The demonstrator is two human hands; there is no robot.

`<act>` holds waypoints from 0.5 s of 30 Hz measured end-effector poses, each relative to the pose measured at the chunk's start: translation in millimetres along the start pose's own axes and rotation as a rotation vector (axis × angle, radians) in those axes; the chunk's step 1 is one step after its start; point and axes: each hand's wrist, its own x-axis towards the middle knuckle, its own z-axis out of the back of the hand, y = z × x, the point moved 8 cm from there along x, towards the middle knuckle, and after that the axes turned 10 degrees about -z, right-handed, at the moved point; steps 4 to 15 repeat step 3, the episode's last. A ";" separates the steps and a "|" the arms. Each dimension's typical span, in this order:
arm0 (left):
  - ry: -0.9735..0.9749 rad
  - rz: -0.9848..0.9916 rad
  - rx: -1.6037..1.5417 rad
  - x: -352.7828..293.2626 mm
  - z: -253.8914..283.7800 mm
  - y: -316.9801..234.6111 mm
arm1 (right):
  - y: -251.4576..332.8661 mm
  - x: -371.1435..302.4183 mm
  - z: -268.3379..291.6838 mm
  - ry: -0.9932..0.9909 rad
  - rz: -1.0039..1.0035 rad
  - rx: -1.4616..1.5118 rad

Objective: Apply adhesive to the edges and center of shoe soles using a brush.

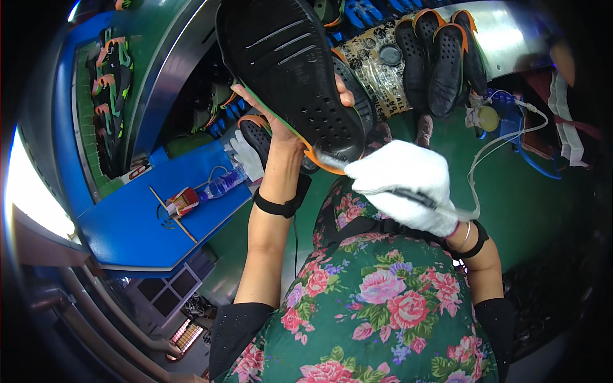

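My bare left hand (281,121) grips a large black shoe sole (300,64) with an orange and green rim. Its fingers wrap behind it, and the holed end points toward me. In a white glove, my right hand (402,182) closes round a slim brush-like tool (414,196) with a dark handle. The blurred pale tip of that tool meets the orange rim at the sole's near end. A thin pale hose (474,166) leads from the right side down to the gloved hand. Other black soles (446,70) with orange rims stand beyond my hands.
Left lies a blue table (137,223) with a plastic bottle (223,184), a small red box (183,202) and a thin stick. Farther left, shoe parts (113,83) sit on a green conveyor. A round dark lid (390,54) rests on brown patterned wrapping ahead.
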 end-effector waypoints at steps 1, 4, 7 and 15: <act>0.017 0.017 0.026 0.9 1.7 0.3 | -4.3 0.4 -2.1 0.049 -0.026 0.085; 0.142 0.042 0.041 4.2 -2.0 -1.3 | -13.5 0.2 0.5 0.082 -0.156 0.271; 0.142 0.042 0.041 4.2 -2.0 -1.3 | -13.5 0.2 0.5 0.082 -0.156 0.271; 0.142 0.042 0.041 4.2 -2.0 -1.3 | -13.5 0.2 0.5 0.082 -0.156 0.271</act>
